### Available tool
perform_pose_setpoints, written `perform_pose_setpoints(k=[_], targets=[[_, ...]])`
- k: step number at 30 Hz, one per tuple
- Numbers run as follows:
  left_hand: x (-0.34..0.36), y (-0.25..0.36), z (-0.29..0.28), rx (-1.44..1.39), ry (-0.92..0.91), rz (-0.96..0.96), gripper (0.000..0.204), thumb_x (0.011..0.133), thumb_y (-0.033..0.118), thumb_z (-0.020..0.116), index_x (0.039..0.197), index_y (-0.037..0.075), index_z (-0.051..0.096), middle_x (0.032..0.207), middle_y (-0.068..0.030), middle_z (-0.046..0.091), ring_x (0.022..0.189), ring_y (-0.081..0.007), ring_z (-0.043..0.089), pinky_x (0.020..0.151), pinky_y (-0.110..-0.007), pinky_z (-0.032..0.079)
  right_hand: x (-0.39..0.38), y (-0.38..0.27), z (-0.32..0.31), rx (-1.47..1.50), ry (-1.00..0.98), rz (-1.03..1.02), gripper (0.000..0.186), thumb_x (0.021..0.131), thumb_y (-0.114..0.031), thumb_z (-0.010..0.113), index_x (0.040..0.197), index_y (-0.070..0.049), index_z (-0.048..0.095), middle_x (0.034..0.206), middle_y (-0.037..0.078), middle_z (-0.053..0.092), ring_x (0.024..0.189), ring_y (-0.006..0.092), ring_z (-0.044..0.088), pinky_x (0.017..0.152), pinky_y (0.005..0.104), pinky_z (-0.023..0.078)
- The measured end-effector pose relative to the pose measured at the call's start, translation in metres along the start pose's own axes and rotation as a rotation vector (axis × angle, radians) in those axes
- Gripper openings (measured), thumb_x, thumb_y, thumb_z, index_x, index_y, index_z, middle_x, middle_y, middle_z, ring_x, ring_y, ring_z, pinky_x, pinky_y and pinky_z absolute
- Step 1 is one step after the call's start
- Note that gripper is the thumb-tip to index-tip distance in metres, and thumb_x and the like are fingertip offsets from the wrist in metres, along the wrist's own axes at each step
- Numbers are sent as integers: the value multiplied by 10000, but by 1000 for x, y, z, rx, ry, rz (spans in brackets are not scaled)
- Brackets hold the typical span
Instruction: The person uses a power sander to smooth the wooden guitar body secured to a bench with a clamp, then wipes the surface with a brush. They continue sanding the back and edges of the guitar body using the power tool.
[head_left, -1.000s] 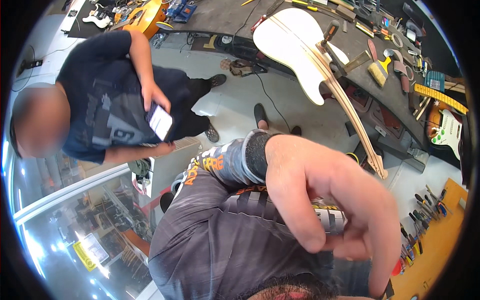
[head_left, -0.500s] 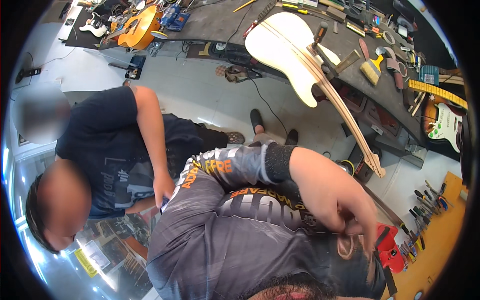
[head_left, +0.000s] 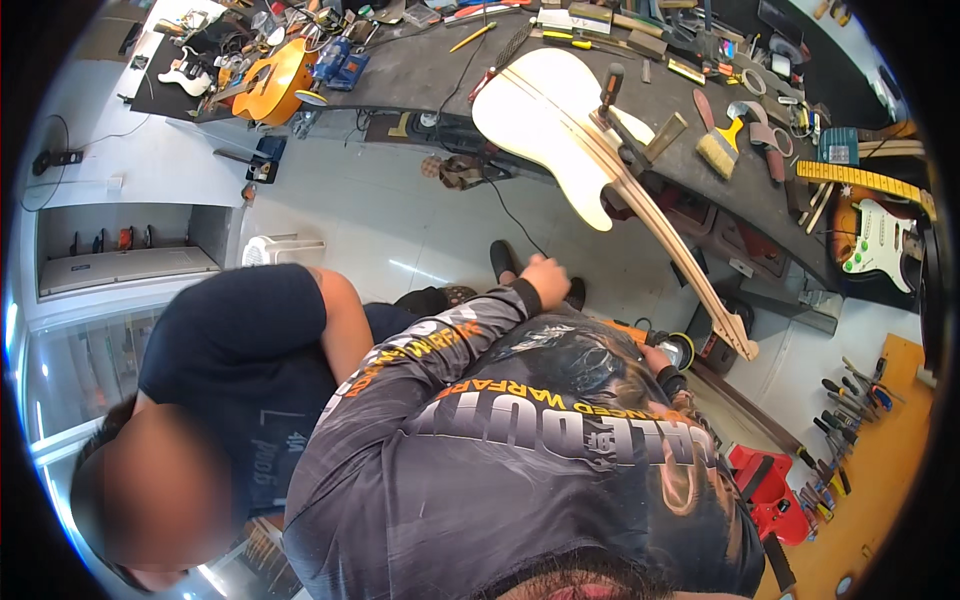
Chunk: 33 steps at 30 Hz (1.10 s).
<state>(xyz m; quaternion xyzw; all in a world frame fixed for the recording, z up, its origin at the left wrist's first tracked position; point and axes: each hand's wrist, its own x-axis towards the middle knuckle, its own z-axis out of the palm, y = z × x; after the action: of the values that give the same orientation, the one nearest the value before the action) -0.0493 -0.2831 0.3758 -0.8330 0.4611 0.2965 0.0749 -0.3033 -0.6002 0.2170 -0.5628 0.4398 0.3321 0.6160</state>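
"Hands first: what has changed?"

"Left hand [head_left: 545, 283], chiefly. A second ago it loomed close to the camera; now it is down in front of the shirt [head_left: 580, 420], fingers curled. It is blurred, so I can't tell whether that grip pinches anything."

"And the other?"

"Right hand [head_left: 655, 358] has come into sight at the far side of the torso, next to a round, pale thing [head_left: 678, 350] in this view. Whether they touch, I can't tell. Its fingers are mostly hidden, so spread or pressed together, I can't say."

"Where's the work?"

"White guitar [head_left: 530, 100], lying on the bench [head_left: 430, 75], its long neck [head_left: 660, 229] jutting past the edge over the floor. A clamp [head_left: 610, 92] stands where the neck meets the body, and seems to pin it."

"And the co-worker [head_left: 240, 350]?"

"Leaning in closer on the left, with the phone now out of sight."

"So what does that mean?"

"Neither hand is on the guitar. I'd judge the work paused, left to the clamp."
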Motion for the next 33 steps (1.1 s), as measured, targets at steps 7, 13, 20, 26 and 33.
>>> perform_pose_setpoints(k=[7, 13, 20, 26, 33], targets=[[-51, -96, 120, -700, -110, -369, 335, 952, 296, 690, 1173, 73, 806, 1187, -227, 797, 1163, -404, 753, 980, -502, 582, 9, -8, 11, 227, 48, -40, 190, 1055, -259, 688, 973, -88, 703, 805, 40, 661, 681, 195, 625, 661, 357, 532], [-93, -161, 145, -635, -207, -486, 312, 954, 262, 689, 1174, 70, 801, 1166, -225, 809, 1144, -392, 761, 997, -493, 587, 64, 15, 9, 487, 119, 9, 225, 1002, -243, 753, 1042, -73, 611, 755, 53, 590, 573, 211, 584, 520, 383, 515], [-80, -159, 117, -694, -114, -355, 277, 997, 232, 644, 1191, 92, 785, 1157, -212, 809, 1134, -414, 755, 1005, -508, 581, 49, -42, 62, 360, 190, -146, 277, 1006, -338, 771, 977, -98, 637, 705, 44, 584, 541, 201, 563, 488, 393, 466], [-48, -175, 105, -719, -58, -127, 238, 996, 238, 641, 1128, 82, 763, 1084, -200, 811, 1053, -430, 759, 942, -518, 592, 24, -120, 131, 340, 230, -148, 366, 988, -414, 814, 921, -111, 620, 663, 4, 541, 528, 171, 533, 489, 372, 442], [-55, -230, 121, -735, 103, -66, 496, 923, 253, 712, 1401, 127, 662, 1333, -193, 674, 1303, -414, 643, 1096, -492, 540, -11, -198, 232, 326, 40, -62, 368, 1038, -396, 764, 863, -159, 544, 654, -53, 460, 526, 120, 479, 524, 346, 430]])
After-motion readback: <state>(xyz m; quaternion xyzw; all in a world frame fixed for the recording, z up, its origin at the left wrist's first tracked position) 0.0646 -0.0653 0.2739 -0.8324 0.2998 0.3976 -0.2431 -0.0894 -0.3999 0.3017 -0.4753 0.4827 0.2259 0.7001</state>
